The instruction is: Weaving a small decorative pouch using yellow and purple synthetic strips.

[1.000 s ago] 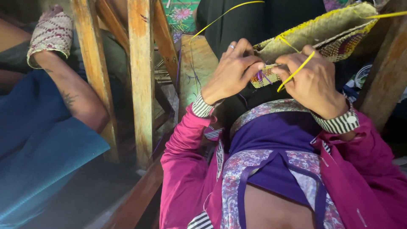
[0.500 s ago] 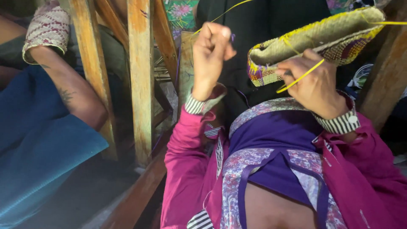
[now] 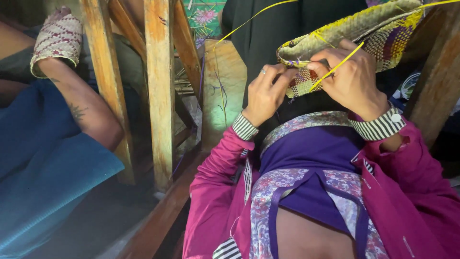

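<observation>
A woven straw bag (image 3: 354, 29), tan with yellow and purple checks, is held up in front of me. My left hand (image 3: 266, 93), with a ring on one finger, pinches the bag's near corner. My right hand (image 3: 352, 79) grips the bag's lower edge and holds a yellow strip (image 3: 335, 67) between its fingers. Another long yellow strand (image 3: 249, 19) runs from the bag up to the left. Both sleeves are magenta with striped cuffs.
Wooden posts (image 3: 160, 91) stand to the left of my hands. Another person's arm (image 3: 81, 105) reaches in at left, its hand inside a small woven piece (image 3: 57, 41), above blue cloth (image 3: 43, 168). A wooden beam (image 3: 438, 81) is at right.
My left hand, raised and pulling a strand half a second ago, has come back down to the bag's corner. The bag has tilted slightly; the right hand stayed on it.
</observation>
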